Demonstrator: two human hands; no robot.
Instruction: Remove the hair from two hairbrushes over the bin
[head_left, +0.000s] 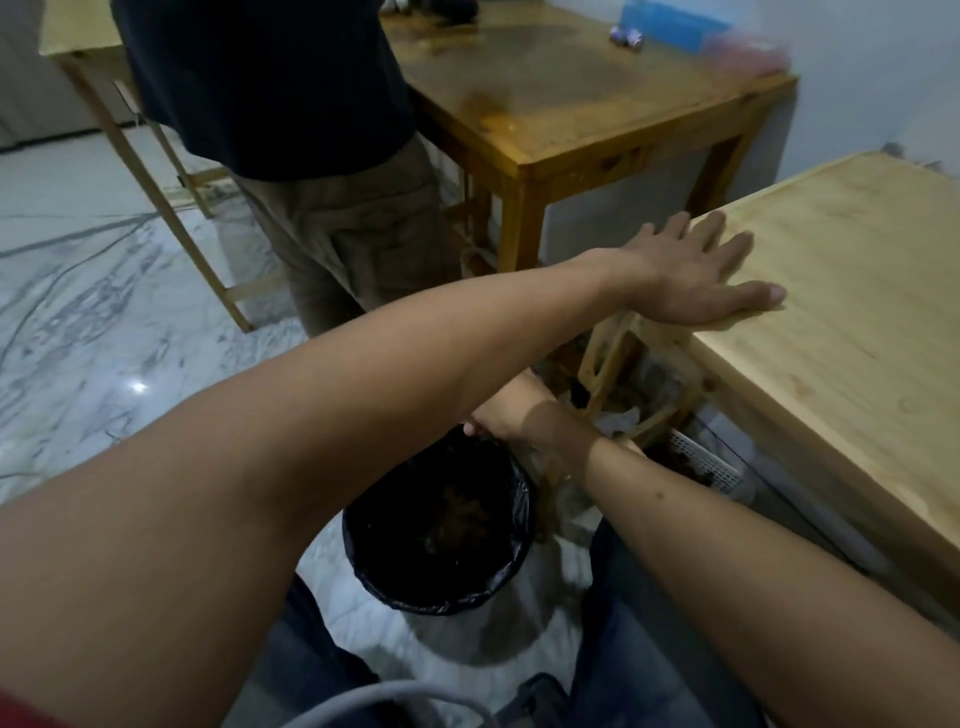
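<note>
The bin (363, 545), lined with a black bag, stands on the floor between my knees, with a brownish clump of hair (457, 514) inside it. My left hand (696, 275) lies flat and open, palm down, on the near corner of the light wooden table (841, 322). My left forearm crosses above the bin. My right hand (501, 418) reaches to the bin's far rim and is mostly hidden under that forearm; one fingertip shows at the bag's edge. What it holds cannot be told. No hairbrush is in view.
A person in a dark shirt and khaki trousers (343, 218) stands just beyond the bin. Behind them is a darker wooden table (571, 114) with a blue box (670, 23). A white perforated basket (701, 462) and wooden frame pieces sit under the light table. The floor is marble.
</note>
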